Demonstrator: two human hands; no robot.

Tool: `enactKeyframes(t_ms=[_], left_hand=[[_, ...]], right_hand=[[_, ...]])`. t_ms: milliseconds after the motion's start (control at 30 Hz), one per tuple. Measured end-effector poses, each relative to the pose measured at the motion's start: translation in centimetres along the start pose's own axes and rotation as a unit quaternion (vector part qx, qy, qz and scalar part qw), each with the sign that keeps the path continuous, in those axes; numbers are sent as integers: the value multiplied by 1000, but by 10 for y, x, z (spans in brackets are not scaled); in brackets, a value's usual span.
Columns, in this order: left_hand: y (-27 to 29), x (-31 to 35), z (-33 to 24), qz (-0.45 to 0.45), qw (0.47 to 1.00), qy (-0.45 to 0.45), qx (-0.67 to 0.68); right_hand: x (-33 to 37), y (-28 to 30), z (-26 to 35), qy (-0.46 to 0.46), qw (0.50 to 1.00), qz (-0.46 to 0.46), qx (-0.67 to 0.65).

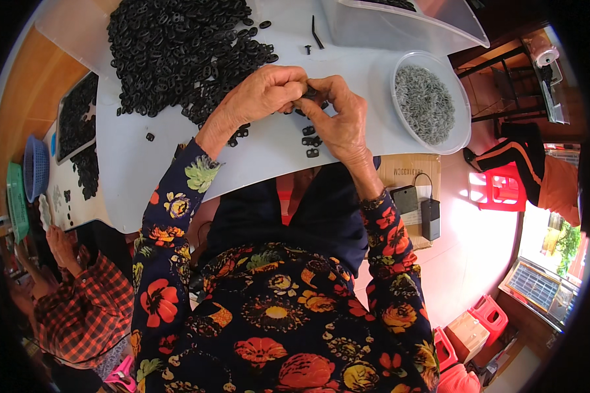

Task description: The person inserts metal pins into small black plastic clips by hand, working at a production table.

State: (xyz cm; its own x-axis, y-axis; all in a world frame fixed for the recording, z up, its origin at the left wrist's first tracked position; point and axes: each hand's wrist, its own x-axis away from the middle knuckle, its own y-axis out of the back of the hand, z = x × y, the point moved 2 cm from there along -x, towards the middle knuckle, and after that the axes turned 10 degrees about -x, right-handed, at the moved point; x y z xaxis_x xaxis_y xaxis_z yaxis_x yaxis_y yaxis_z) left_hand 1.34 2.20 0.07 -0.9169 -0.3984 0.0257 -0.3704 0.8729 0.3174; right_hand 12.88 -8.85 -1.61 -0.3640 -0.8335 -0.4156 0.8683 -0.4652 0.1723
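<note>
My left hand [269, 93] and my right hand [339, 119] meet over the pale tabletop [255, 160], fingertips close together. A small black plastic piece [309, 93] shows between them, pinched by my right thumb and forefinger. My left fingers are curled shut against the same piece, and they cover most of it. Behind my left hand spreads a big heap of small black oval pieces with holes [177, 52]. Beside my right hand, several black pieces [312, 141] lie in a short column near the table's front edge.
A round clear tub [465, 124] of small greyish parts stands at the right, below a clear plastic bin [406, 29]. A thin black rod [316, 33] lies at the back. At left, a person in a checked shirt [85, 308] works beside a tray of black pieces [77, 118].
</note>
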Motion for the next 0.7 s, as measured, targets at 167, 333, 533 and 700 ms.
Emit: enactKeyframes(t_ms=[167,333,533,700], left_hand=[[0,1,1,-2,1000,0,0],[-5,2,-2,-13,1000,6,15],[-9,5,-2,-24,997,26,76],[-1,2,-4,-51,998,-8,-18]], right_hand=[[0,-2,-1,19,1000,-9,-9],[1,-2,5,27,999,-11,20],[1,-1,6,19,1000,-2,6],[-5,-1,2,-3,1000,-5,-15]])
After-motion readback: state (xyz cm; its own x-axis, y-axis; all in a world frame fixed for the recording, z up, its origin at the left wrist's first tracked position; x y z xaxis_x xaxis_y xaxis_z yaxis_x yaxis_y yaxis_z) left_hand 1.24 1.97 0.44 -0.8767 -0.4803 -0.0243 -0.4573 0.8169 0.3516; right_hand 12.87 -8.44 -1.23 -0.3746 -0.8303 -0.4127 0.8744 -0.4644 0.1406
